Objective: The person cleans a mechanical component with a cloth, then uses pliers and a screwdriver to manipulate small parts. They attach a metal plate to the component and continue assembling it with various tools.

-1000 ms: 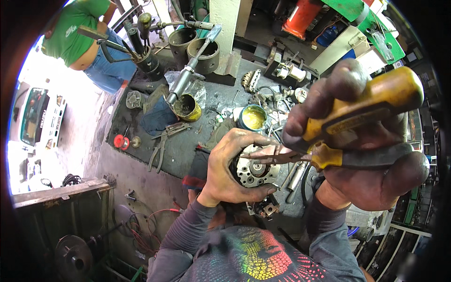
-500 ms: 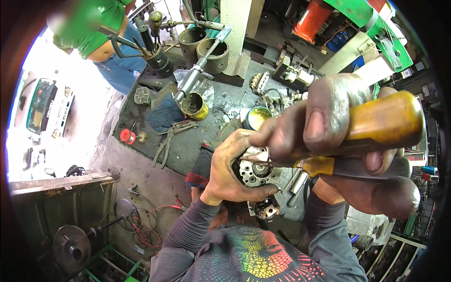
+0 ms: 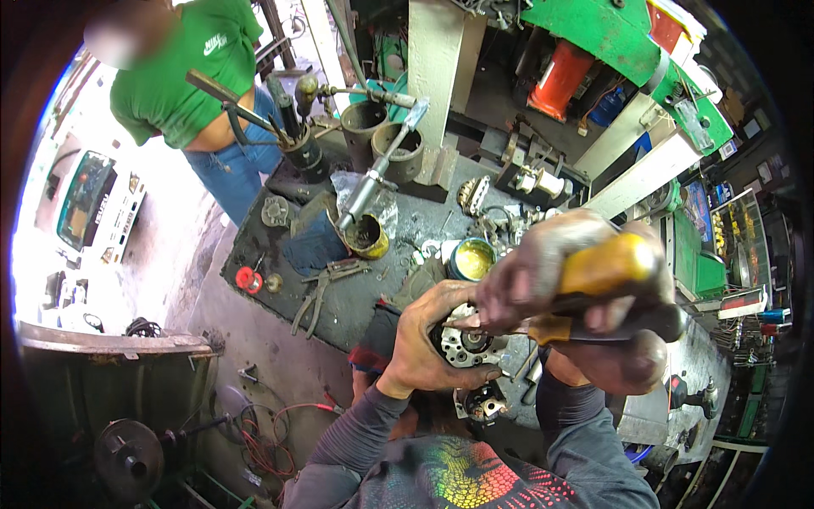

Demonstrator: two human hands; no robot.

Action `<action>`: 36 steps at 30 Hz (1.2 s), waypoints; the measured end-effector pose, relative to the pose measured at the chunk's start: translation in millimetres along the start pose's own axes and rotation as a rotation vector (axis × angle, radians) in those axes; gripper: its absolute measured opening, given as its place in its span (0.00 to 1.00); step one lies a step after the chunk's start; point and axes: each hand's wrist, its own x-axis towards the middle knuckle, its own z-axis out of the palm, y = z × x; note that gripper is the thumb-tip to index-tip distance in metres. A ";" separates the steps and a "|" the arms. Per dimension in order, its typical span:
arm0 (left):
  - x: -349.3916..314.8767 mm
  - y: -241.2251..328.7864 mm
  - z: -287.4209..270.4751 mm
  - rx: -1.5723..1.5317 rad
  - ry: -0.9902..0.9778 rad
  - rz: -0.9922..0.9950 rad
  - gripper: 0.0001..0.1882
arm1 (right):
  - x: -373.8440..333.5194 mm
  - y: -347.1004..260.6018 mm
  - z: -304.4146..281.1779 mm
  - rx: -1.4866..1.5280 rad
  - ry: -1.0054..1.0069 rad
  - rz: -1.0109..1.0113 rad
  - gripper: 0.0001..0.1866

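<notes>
My left hand (image 3: 415,343) wraps round a round silver metal housing (image 3: 463,350) with several holes in its face, the thumb along its near edge. In my right hand (image 3: 543,271) is a pair of pliers (image 3: 612,263) with worn yellow and black grips. The narrow tips of the pliers reach the housing's face beside my left fingers; whether they grip anything there cannot be made out. My right fingers are blurred and smudged dark. A second metal part (image 3: 482,405) lies just below the housing, close to my body.
On the dark workbench (image 3: 415,225) stand an open tin of yellow grease (image 3: 471,259), a yellow-rimmed can (image 3: 366,237) and a pot of tools (image 3: 305,157). Loose pliers (image 3: 318,293) lie left, near a blue cloth (image 3: 312,246). A person in a green shirt (image 3: 191,72) stands across the bench.
The whole view has shifted, with the bench now lower in it. My right hand and the pliers have drawn down and left, farther from the camera. My left hand still holds the housing.
</notes>
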 end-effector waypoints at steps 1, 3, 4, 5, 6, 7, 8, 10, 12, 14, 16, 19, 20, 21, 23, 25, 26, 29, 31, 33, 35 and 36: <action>0.3 -0.1 -1.2 -0.026 0.002 -0.019 0.42 | 1.1 0.6 2.2 -0.004 0.044 -0.007 0.23; 0.8 -0.2 -1.5 -0.037 -0.011 -0.014 0.43 | 2.5 2.0 6.4 -0.028 0.152 0.048 0.24; 1.0 -0.2 -1.2 -0.012 -0.045 0.009 0.43 | 2.6 4.1 9.1 -0.010 0.188 0.006 0.24; 1.4 -0.3 -1.2 -0.019 -0.053 0.017 0.43 | 2.9 4.6 10.1 -0.053 0.189 0.016 0.24; 0.8 0.1 -0.1 -0.022 -0.026 -0.039 0.42 | 2.1 5.7 11.8 -0.040 0.172 0.015 0.24; 0.8 0.4 0.5 -0.041 -0.007 -0.033 0.42 | 1.3 5.7 12.7 0.010 0.164 -0.021 0.23; 0.0 0.9 1.3 -0.059 0.012 -0.026 0.41 | 0.4 6.0 13.1 0.039 0.181 -0.057 0.23; -1.3 1.5 2.2 -0.068 0.034 -0.044 0.40 | -0.7 7.1 12.9 0.101 0.116 -0.141 0.23; -2.8 1.5 1.8 -0.008 0.003 -0.063 0.40 | 0.7 8.9 11.0 0.013 0.048 -0.184 0.22; -4.0 -0.2 1.8 -0.098 0.013 -0.122 0.39 | 4.0 11.9 10.4 -0.071 0.042 -0.228 0.22; -5.5 -2.4 3.0 -0.307 0.039 -0.206 0.38 | 9.7 15.2 9.5 -0.113 0.032 -0.172 0.22; -4.2 -6.1 1.2 0.027 -0.094 0.039 0.42 | 16.3 17.8 9.6 -0.194 -0.017 -0.084 0.23; -5.0 -6.1 2.2 -0.100 -0.018 -0.065 0.41 | 17.4 18.5 9.4 -0.180 -0.039 -0.168 0.23; -4.4 -6.4 1.1 -0.173 -0.005 -0.111 0.40 | 16.4 17.5 9.8 -0.187 -0.029 -0.148 0.23; -4.7 -5.7 0.3 -0.257 -0.015 -0.214 0.40 | 12.2 16.2 9.9 -0.200 -0.010 -0.267 0.20; -4.7 -4.8 0.0 0.070 -0.023 -0.055 0.42 | 5.6 13.2 8.2 -0.158 -0.040 -0.347 0.16; -3.2 -5.1 -0.1 0.079 -0.031 0.059 0.43 | 1.5 11.4 7.7 -0.159 -0.031 -0.329 0.14; -5.8 -5.1 2.4 -0.038 0.001 -0.232 0.44 | -6.6 7.5 3.1 -0.206 -0.036 -0.311 0.15; -5.9 -7.5 2.9 -0.098 -0.002 -0.272 0.43 | -9.7 7.5 4.2 -0.206 -0.011 -0.298 0.16; -6.5 -9.8 1.0 -0.068 0.012 -0.129 0.43 | -9.9 8.7 7.4 -0.122 -0.008 -0.314 0.16; -6.4 -12.3 -1.7 0.094 -0.015 -0.082 0.43 | -7.3 10.7 11.9 -0.185 0.058 -0.308 0.17; -6.7 -13.2 -3.3 0.041 -0.028 -0.097 0.42 | -3.9 10.2 10.8 -0.247 0.030 -0.297 0.17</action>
